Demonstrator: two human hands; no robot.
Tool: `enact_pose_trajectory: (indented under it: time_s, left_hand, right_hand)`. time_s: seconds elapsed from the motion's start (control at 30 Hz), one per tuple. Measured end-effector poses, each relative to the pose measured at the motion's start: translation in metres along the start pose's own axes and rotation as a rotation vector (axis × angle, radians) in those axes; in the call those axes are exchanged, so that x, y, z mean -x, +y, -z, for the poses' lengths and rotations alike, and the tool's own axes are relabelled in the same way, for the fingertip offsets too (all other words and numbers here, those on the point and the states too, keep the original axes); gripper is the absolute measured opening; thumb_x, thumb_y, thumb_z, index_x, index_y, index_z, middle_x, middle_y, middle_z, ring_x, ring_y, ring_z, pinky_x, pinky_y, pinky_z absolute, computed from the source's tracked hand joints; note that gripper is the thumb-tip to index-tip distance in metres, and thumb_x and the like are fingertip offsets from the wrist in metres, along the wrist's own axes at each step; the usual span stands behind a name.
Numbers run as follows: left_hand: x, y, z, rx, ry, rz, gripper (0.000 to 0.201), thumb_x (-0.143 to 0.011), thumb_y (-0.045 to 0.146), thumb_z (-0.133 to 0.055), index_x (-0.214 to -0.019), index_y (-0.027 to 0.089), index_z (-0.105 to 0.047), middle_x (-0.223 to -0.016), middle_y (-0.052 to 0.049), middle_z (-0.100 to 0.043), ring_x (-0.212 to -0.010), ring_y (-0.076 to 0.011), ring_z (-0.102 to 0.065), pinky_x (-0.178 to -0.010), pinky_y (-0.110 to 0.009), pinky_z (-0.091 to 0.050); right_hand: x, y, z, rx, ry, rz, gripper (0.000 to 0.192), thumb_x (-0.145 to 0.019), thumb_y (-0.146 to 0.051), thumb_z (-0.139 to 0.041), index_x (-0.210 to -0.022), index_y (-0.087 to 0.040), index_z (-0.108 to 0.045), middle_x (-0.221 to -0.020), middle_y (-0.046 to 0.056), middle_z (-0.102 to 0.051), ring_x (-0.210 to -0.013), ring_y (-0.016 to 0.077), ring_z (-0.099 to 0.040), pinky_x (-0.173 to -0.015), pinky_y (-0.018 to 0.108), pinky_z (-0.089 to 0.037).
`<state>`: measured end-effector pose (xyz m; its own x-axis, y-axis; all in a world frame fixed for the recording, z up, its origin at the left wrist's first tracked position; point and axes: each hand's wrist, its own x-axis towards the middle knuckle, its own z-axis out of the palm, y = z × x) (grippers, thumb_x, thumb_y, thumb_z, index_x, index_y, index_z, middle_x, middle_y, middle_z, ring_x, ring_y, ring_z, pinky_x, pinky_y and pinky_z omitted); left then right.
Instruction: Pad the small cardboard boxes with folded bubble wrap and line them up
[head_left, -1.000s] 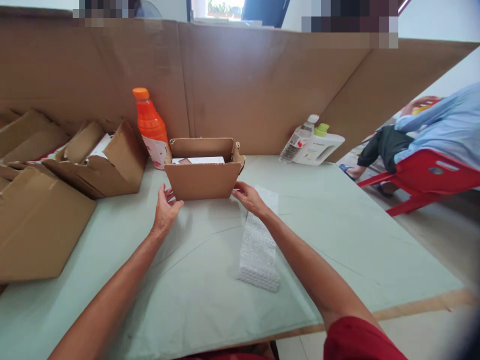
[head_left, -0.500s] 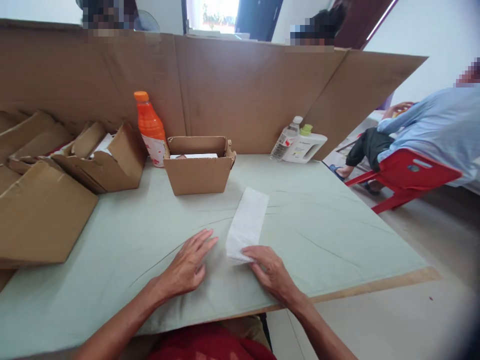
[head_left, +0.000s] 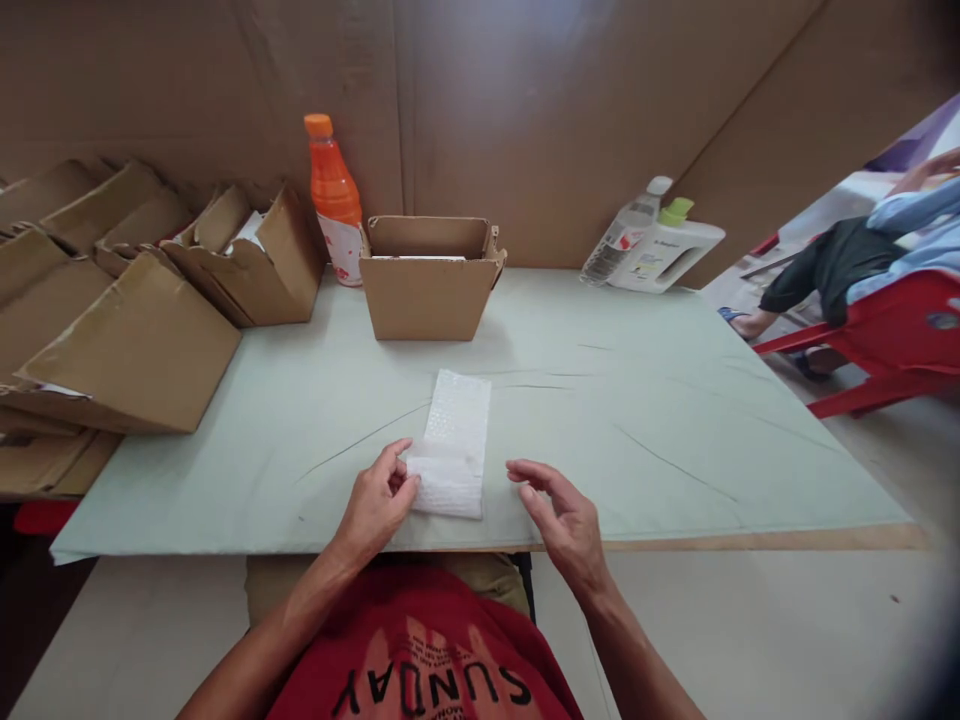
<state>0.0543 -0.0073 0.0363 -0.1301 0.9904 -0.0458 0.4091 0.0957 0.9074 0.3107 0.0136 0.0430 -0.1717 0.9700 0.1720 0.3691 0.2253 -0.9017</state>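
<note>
A strip of white bubble wrap (head_left: 454, 442) lies flat on the pale green table cover (head_left: 645, 420), close to the near edge. My left hand (head_left: 379, 500) pinches the strip's near left corner between thumb and fingers. My right hand (head_left: 564, 518) hovers just right of the strip, fingers apart and holding nothing. Beyond the strip stands a small open cardboard box (head_left: 431, 280) with something white inside.
An orange bottle (head_left: 334, 200) stands left of the box. Several folded cardboard boxes (head_left: 127, 300) are piled at the left. A clear bottle (head_left: 626, 232) and a white jug (head_left: 667, 255) lean at the back right. A cardboard wall (head_left: 525, 110) encloses the back. A person sits on a red chair (head_left: 885, 340) at right.
My hands left the small box and came back to the near edge. The bubble wrap now lies straighter in front of me, with my left hand on its corner and my right hand lifted off it.
</note>
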Motion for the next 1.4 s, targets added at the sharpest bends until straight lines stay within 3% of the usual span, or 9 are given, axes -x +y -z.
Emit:
enact_pose_trajectory:
  time_s: [0.2,0.43,0.57,0.7,0.83,0.97,1.13,1.27,1.4]
  left_hand:
    - [-0.015,-0.002,-0.008,-0.173,-0.109,-0.047,0.055,-0.085,0.024,-0.056,-0.14,0.019,-0.05,-0.075,0.003,-0.064,-0.063,-0.0138,-0.059,-0.063,-0.025,-0.047]
    - [-0.003,-0.003,-0.001,-0.395,0.031,-0.317,0.05,-0.089,0.026,-0.06,-0.138,0.02,-0.052,-0.1,-0.007,-0.069,-0.087,-0.0212,-0.066,-0.08,-0.034,-0.054]
    - [0.016,0.0,0.007,-0.343,-0.081,-0.523,0.044,-0.09,0.021,-0.06,-0.134,0.021,-0.056,-0.117,-0.012,-0.069,-0.108,-0.0255,-0.064,-0.095,-0.041,-0.052]
    - [0.008,-0.005,-0.003,-0.298,-0.068,-0.352,0.036,-0.094,0.02,-0.052,-0.128,0.019,-0.061,-0.096,-0.008,-0.073,-0.083,-0.0198,-0.067,-0.076,-0.033,-0.056]
    - [-0.016,-0.008,-0.014,-0.382,-0.033,-0.217,0.039,-0.09,0.021,-0.053,-0.129,0.02,-0.061,-0.085,-0.003,-0.072,-0.072,-0.0181,-0.066,-0.073,-0.03,-0.054]
    - [-0.025,-0.006,-0.015,-0.489,-0.004,-0.248,0.036,-0.091,0.024,-0.055,-0.127,0.021,-0.062,-0.089,-0.005,-0.069,-0.082,-0.0209,-0.067,-0.078,-0.032,-0.054]
    - [-0.008,-0.002,-0.002,-0.378,-0.012,-0.459,0.049,-0.091,0.034,-0.062,-0.137,0.02,-0.055,-0.128,-0.015,-0.062,-0.118,-0.0292,-0.059,-0.101,-0.045,-0.049]
    - [0.002,-0.005,0.005,-0.27,-0.134,-0.401,0.048,-0.094,0.022,-0.053,-0.142,0.022,-0.05,-0.109,-0.009,-0.07,-0.1,-0.0234,-0.064,-0.091,-0.039,-0.052]
    - [-0.016,-0.01,-0.002,-0.332,-0.04,-0.292,0.044,-0.094,0.024,-0.054,-0.138,0.021,-0.053,-0.1,-0.008,-0.071,-0.091,-0.023,-0.066,-0.086,-0.039,-0.052]
  right_hand:
    - [0.013,-0.008,-0.022,0.38,-0.127,0.458,0.032,-0.09,-0.022,-0.063,-0.123,-0.024,-0.063,-0.125,0.012,-0.07,-0.115,0.0281,-0.064,-0.092,0.047,-0.054]
    - [-0.003,0.006,-0.043,0.538,-0.181,0.476,0.019,-0.095,-0.017,-0.057,-0.111,-0.021,-0.067,-0.117,0.01,-0.074,-0.108,0.0266,-0.065,-0.087,0.044,-0.05]
    - [-0.008,0.001,-0.042,0.37,-0.205,0.377,0.016,-0.099,-0.021,-0.053,-0.104,-0.021,-0.068,-0.097,0.006,-0.077,-0.091,0.0223,-0.068,-0.08,0.039,-0.053]
    - [-0.013,-0.003,-0.036,0.242,-0.218,0.213,0.019,-0.1,-0.028,-0.053,-0.111,-0.023,-0.067,-0.104,0.006,-0.076,-0.094,0.021,-0.071,-0.081,0.035,-0.057]
    - [-0.01,-0.005,-0.027,0.43,-0.023,0.352,0.028,-0.095,-0.027,-0.058,-0.123,-0.026,-0.064,-0.123,0.011,-0.07,-0.112,0.0275,-0.065,-0.092,0.045,-0.053]
    - [-0.012,-0.005,-0.03,0.605,-0.167,0.506,0.028,-0.093,-0.02,-0.06,-0.121,-0.025,-0.065,-0.128,0.011,-0.068,-0.119,0.0303,-0.06,-0.094,0.048,-0.048]
    - [-0.026,-0.002,-0.039,0.531,-0.258,0.464,0.023,-0.097,-0.015,-0.053,-0.114,-0.021,-0.066,-0.107,0.008,-0.076,-0.098,0.0248,-0.067,-0.084,0.042,-0.049]
    - [-0.032,-0.002,-0.036,0.404,-0.335,0.376,0.024,-0.1,-0.024,-0.052,-0.119,-0.024,-0.066,-0.103,0.007,-0.076,-0.09,0.0226,-0.069,-0.081,0.039,-0.052]
    - [-0.031,-0.006,-0.033,0.509,-0.157,0.4,0.029,-0.098,-0.026,-0.055,-0.124,-0.025,-0.065,-0.122,0.012,-0.069,-0.11,0.028,-0.063,-0.09,0.045,-0.05]
